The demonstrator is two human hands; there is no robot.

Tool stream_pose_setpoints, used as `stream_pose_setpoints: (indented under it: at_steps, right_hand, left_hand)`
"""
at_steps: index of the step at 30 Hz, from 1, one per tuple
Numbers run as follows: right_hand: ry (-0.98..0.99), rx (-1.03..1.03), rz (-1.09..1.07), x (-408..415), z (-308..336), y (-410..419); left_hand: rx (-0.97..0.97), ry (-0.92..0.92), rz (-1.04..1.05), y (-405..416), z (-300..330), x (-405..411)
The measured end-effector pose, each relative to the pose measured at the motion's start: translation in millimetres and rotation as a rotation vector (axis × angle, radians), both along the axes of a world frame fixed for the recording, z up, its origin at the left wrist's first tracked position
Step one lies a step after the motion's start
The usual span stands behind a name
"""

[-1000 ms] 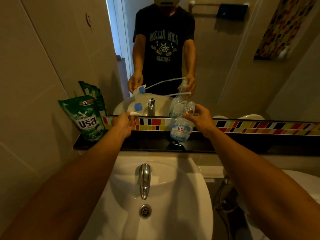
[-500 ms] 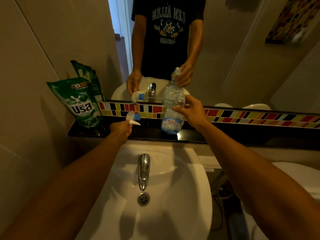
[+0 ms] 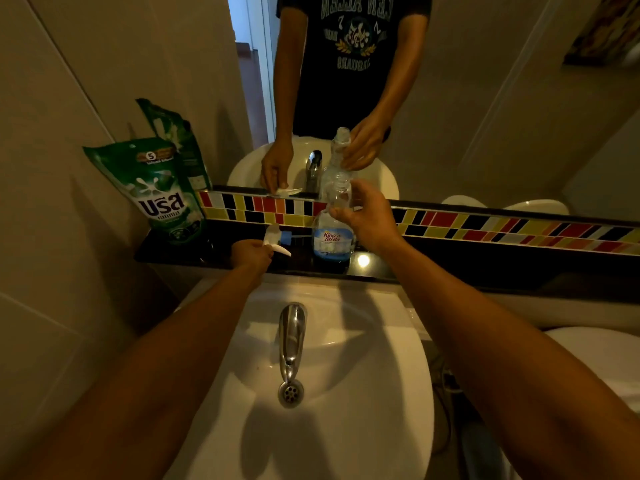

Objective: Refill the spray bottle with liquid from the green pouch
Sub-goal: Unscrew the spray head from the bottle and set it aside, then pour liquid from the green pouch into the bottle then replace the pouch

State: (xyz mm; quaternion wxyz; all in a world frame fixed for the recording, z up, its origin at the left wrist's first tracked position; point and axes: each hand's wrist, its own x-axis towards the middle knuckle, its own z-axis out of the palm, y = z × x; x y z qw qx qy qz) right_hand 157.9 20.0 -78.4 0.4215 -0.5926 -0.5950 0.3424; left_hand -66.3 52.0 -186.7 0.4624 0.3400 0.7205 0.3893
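Nearest the camera lies the white washbasin [image 3: 346, 393], its chrome tap [image 3: 292, 336] pointing at the drain [image 3: 291, 393]. The person's two forearms reach over it to the dark ledge [image 3: 450, 268] behind.

The left hand [image 3: 251, 254] is at the ledge's front edge, fingers closed on the trigger sprayer head [image 3: 277, 239], which is off the bottle and lies low over the ledge with its white lever pointing right; whether it already rests on the ledge cannot be told. Just to its right the right hand [image 3: 369, 221] wraps the neck and shoulder of the clear spray bottle [image 3: 333, 233], which stands upright on the ledge with its mouth uncapped and only a little blue liquid at the bottom.

Further back and to the left, the green pouch [image 3: 157, 192] leans upright against the tiled wall, well apart from both hands and untouched. Behind the ledge run a band of coloured tiles [image 3: 485, 226] and the mirror [image 3: 485, 98].

The risk lies in the narrow neck: poured from a floppy pouch, the liquid could easily miss it and run over the ledge. A nearly empty bottle is also light, and would likely tip if released and nudged. The sprayer head could slip off the ledge's edge into the basin.
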Motion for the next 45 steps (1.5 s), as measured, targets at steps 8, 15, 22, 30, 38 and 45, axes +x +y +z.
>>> stream_pose_setpoints:
  at_steps: [8, 15, 22, 30, 38, 45]
  right_hand:
    - [-0.012, -0.060, -0.022, 1, -22, -5]
    - [-0.086, 0.025, -0.133, -5, -39, -16]
    - [-0.174, 0.278, -0.246, -43, -60, -67]
    - [-0.116, 0.155, 0.091, -116, -44, -59]
    - [-0.140, 0.038, 0.214, -190, -12, -22]
    - [-0.062, -0.126, 0.211, -239, -8, 28]
  left_hand:
    - [0.023, 0.188, 0.009, -2, -6, 3]
    - [0.058, 0.244, 0.000, -12, 1, 6]
    - [0.117, 0.302, -0.005, -43, 26, -11]
    - [0.196, 0.349, 0.038, -68, 70, -87]
    - [0.310, 0.356, 0.083, -71, 113, -159]
    - [0.308, 0.237, 0.043, -30, 118, -199]
